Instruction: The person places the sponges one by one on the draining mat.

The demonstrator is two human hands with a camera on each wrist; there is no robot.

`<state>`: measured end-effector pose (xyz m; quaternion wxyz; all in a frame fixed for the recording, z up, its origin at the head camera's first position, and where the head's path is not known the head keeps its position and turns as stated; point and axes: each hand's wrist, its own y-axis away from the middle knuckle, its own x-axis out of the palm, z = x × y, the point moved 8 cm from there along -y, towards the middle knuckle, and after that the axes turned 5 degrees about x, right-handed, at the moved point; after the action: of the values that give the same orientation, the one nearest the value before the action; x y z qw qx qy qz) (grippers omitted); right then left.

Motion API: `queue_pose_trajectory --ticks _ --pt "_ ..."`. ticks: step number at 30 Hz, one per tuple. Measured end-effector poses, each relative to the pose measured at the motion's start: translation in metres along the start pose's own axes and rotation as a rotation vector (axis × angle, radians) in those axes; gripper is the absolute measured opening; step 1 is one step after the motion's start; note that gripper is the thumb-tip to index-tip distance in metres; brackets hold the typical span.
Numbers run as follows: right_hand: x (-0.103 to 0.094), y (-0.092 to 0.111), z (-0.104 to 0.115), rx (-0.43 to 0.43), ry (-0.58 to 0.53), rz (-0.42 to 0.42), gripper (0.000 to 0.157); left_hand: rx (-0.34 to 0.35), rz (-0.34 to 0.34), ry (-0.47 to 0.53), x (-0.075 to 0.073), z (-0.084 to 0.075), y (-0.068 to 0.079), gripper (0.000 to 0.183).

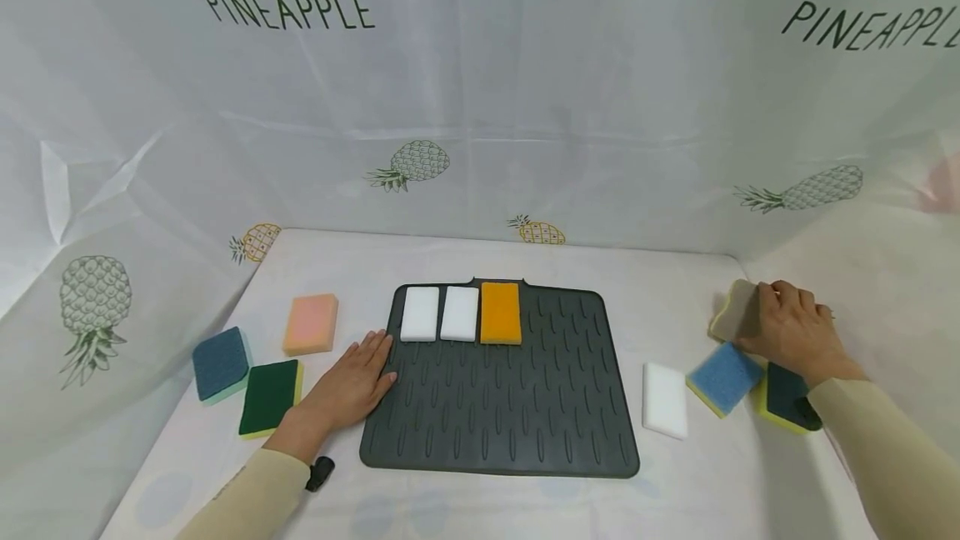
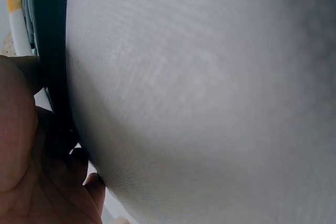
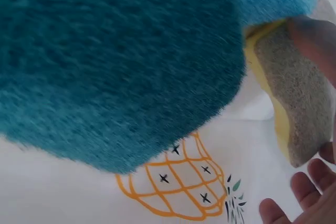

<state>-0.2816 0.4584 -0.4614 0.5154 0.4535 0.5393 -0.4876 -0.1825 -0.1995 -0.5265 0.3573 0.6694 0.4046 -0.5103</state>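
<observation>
My left hand (image 1: 348,382) rests palm down with fairly straight fingers on the left edge of a dark grey ridged mat (image 1: 502,415). Along the mat's top lie two white sponges, one at the left end (image 1: 420,313) and one beside it (image 1: 460,313), then an orange sponge (image 1: 500,313). At the far right, my right hand (image 1: 801,332) grips a wavy-edged sponge (image 1: 737,312) with a grey-brown scouring side and a yellow side. In the right wrist view, thumb and fingertips bracket that sponge (image 3: 296,98). Just below it are a blue-topped sponge (image 1: 724,377) and a dark scouring sponge (image 1: 789,398).
A white sponge (image 1: 664,400) lies right of the mat. On the left are a pink-orange sponge (image 1: 311,323), a dark blue sponge (image 1: 219,361) and a dark green one (image 1: 270,398). A pineapple-print sheet (image 1: 570,107) rises behind the table.
</observation>
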Motion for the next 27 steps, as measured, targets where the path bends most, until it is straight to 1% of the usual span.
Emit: queue_pose_trajectory --ticks 4,7,9,12,14,18,22,27 --pt "0.008 -0.003 -0.005 -0.004 0.053 0.064 0.112 -0.001 0.003 0.009 0.001 -0.001 0.0 0.068" --pt "0.014 -0.003 -0.005 -0.027 0.093 0.08 0.119 -0.002 0.005 0.007 0.001 -0.001 0.0 0.068" --pt "0.015 -0.003 -0.003 -0.043 0.098 0.053 0.121 -0.004 0.006 0.003 0.001 -0.001 -0.001 0.068" --pt "0.012 -0.005 0.001 -0.062 0.104 -0.02 0.119 -0.003 0.0 0.0 0.001 -0.001 -0.001 0.068" --pt "0.009 -0.007 0.003 -0.069 0.111 -0.064 0.121 -0.001 -0.003 0.0 0.0 -0.001 0.0 0.068" --pt "0.0 -0.012 0.008 -0.074 0.114 -0.102 0.126 -0.001 0.0 0.0 0.0 0.0 0.0 0.068" --pt "-0.012 -0.017 0.027 -0.104 0.115 -0.128 0.123 -0.008 0.014 -0.005 0.001 0.0 -0.001 0.069" --pt "-0.021 -0.024 0.066 -0.192 0.131 -0.195 0.125 -0.014 0.017 0.0 0.0 0.0 0.0 0.069"
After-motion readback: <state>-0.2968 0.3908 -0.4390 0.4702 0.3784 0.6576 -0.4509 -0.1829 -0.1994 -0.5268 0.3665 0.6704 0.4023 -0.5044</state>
